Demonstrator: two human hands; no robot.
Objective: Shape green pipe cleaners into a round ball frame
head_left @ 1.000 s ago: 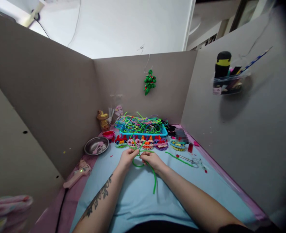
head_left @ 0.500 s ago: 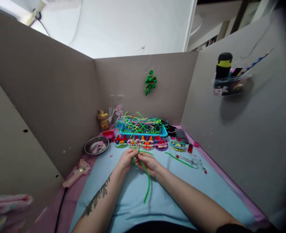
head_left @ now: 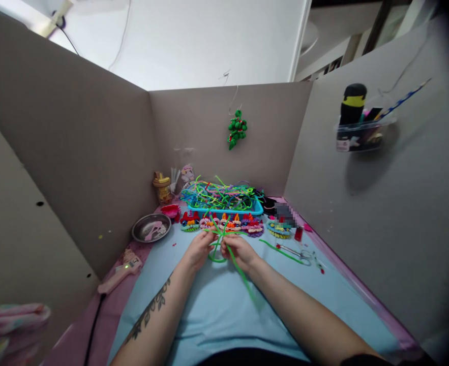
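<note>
Crossing at one point, green stems point(head_left: 222, 234) are clamped in the grip of left hand point(head_left: 202, 248) and right hand point(head_left: 240, 252); scissors point(head_left: 305, 255) are laid right, a blue tray point(head_left: 239, 212) far.

Left hand point(head_left: 200, 250) and right hand point(head_left: 240, 252) grip crossing green strands point(head_left: 223, 233) over a blue-covered tabletop point(head_left: 224, 310).
A loop hangs between them, and a blurred end trails below the right hand; beyond stand colourful fuzzy pieces point(head_left: 230, 224) and a blue tray point(head_left: 258, 210) heaped with strands, with a metal bowl point(head_left: 139, 231) off left and scissors point(head_left: 306, 255) off right.
</note>
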